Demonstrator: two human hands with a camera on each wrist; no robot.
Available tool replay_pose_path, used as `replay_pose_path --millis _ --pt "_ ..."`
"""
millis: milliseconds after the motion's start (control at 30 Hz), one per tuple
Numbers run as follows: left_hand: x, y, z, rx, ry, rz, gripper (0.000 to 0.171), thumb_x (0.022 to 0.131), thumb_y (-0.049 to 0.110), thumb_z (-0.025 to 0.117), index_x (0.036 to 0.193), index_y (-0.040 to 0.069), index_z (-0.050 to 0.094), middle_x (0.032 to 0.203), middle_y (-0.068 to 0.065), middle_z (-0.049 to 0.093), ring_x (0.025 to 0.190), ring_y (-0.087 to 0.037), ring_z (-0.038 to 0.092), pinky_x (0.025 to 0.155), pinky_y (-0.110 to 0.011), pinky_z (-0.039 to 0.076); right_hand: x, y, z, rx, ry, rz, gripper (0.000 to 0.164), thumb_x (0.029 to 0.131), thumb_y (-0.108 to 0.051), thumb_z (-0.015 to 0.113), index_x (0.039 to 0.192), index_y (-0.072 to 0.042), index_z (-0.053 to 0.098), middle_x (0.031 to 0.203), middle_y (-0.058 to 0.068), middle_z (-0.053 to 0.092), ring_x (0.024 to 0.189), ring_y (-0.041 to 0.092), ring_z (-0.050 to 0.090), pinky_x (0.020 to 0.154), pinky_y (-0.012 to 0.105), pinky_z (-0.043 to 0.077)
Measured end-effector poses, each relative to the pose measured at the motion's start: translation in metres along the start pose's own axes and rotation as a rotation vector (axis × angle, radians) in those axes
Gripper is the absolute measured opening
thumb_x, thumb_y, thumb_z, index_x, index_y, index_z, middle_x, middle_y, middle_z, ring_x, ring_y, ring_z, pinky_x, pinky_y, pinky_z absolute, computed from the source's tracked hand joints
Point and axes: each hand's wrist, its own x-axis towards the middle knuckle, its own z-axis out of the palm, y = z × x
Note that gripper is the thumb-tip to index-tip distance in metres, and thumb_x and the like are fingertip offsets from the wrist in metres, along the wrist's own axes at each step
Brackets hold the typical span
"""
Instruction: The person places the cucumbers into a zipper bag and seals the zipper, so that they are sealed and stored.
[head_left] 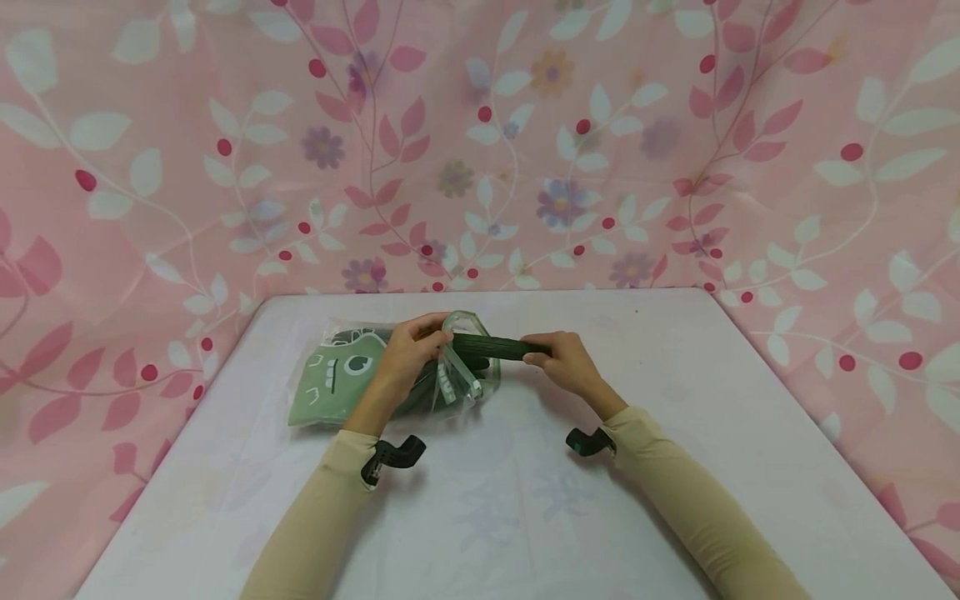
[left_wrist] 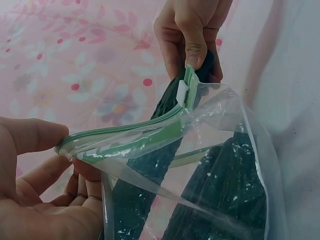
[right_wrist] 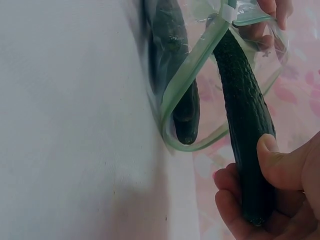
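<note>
A clear zip bag (head_left: 427,400) with a green cartoon-face print and a green zip edge (left_wrist: 117,131) lies on the table, its mouth open to the right. My left hand (head_left: 408,354) pinches the rim of that mouth between thumb and finger. In my right hand (head_left: 566,360) is the end of a dark green cucumber (right_wrist: 245,110), gripped between thumb and fingers. The cucumber's far end lies inside the bag mouth. Beneath it, more cucumbers (right_wrist: 187,117) lie in the bag; their far parts are hidden by the print. A white slider (right_wrist: 229,13) sits on the zip.
The white-covered table (head_left: 517,500) extends around the bag, with its back edge against a pink floral curtain (head_left: 480,167). Each wrist wears a black camera mount, the left mount (head_left: 397,454) close in front of the bag.
</note>
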Motion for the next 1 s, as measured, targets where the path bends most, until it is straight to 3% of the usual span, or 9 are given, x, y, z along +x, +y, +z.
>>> replay_pose_path --millis 133,400,567,733,1000 --pt "0.0 -0.001 0.0 -0.002 -0.003 0.003 0.038 0.103 0.005 0.063 0.138 -0.009 0.061 0.119 -0.023 0.062 0.092 -0.019 0.055 0.077 -0.027 0.049 0.004 -0.004 0.003 0.019 -0.008 0.014 0.028 0.094 -0.008 0.077 0.121 -0.002 0.077 0.103 0.01 0.077 0.063 0.013 0.062 0.063 0.034 0.051" --pt "0.001 -0.002 0.0 0.005 0.003 0.014 0.038 0.102 0.005 0.064 0.136 -0.011 0.06 0.114 -0.021 0.063 0.091 -0.019 0.055 0.077 -0.027 0.049 0.013 -0.009 0.012 0.014 0.002 0.001 0.025 0.093 -0.008 0.077 0.118 -0.003 0.079 0.108 0.009 0.076 0.084 0.021 0.062 0.077 0.038 0.049" --pt "0.001 -0.002 0.0 -0.003 0.002 0.021 0.037 0.101 0.003 0.063 0.136 -0.011 0.061 0.114 -0.019 0.063 0.089 -0.018 0.054 0.076 -0.026 0.049 0.016 -0.012 0.018 0.028 0.001 0.016 0.023 0.094 -0.008 0.076 0.116 -0.003 0.079 0.099 0.005 0.077 0.087 0.019 0.065 0.08 0.038 0.051" --pt "0.001 -0.003 0.0 -0.008 -0.001 0.022 0.036 0.102 0.003 0.062 0.136 -0.009 0.062 0.116 -0.022 0.062 0.088 -0.017 0.054 0.075 -0.026 0.049 0.02 -0.015 0.023 0.038 -0.005 0.026 0.023 0.094 -0.008 0.076 0.116 -0.003 0.079 0.091 0.003 0.077 0.083 0.018 0.065 0.074 0.036 0.05" --pt "0.002 -0.004 0.0 0.008 -0.008 0.023 0.036 0.102 0.004 0.063 0.136 -0.009 0.062 0.123 -0.027 0.061 0.093 -0.019 0.056 0.077 -0.027 0.049 0.025 -0.018 0.031 0.024 0.003 0.042 0.024 0.094 -0.009 0.076 0.117 -0.004 0.079 0.107 0.007 0.076 0.082 0.019 0.061 0.073 0.035 0.05"
